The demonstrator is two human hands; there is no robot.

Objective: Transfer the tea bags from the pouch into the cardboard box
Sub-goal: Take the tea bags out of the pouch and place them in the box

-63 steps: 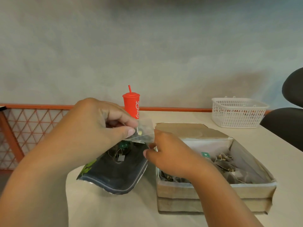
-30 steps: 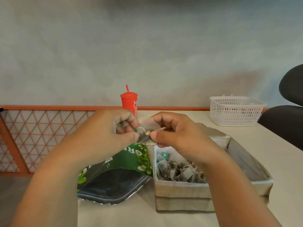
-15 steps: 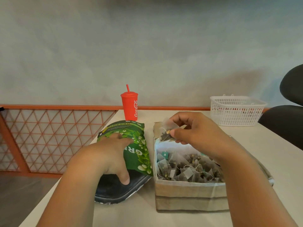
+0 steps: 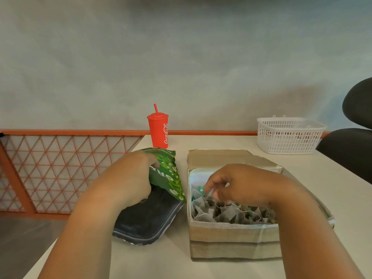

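The green tea pouch [image 4: 168, 174] lies on the table with its dark open mouth [image 4: 147, 218] facing me. My left hand [image 4: 128, 180] reaches into that mouth. Its fingers are hidden behind the green front wall and its thumb lies at the opening. To the right of the pouch stands the cardboard box [image 4: 231, 238], its far flap folded back. Several mesh tea bags [image 4: 227, 214] with strings fill it. My right hand [image 4: 239, 184] is lowered into the box with loosely curled fingers. Its fingertips are at the tea bags near a green tag [image 4: 201, 189], with no bag plainly pinched.
A red Coca-Cola cup [image 4: 159, 130] with a straw stands behind the pouch at the table's back edge. A white plastic basket [image 4: 289, 134] sits at the back right. A black chair [image 4: 354, 146] is at the right. An orange lattice railing [image 4: 60, 168] runs along the left.
My left hand put a tea bag into my right hand, then went back down into the pouch. My right hand carried the bag over the box and has sunk onto the pile.
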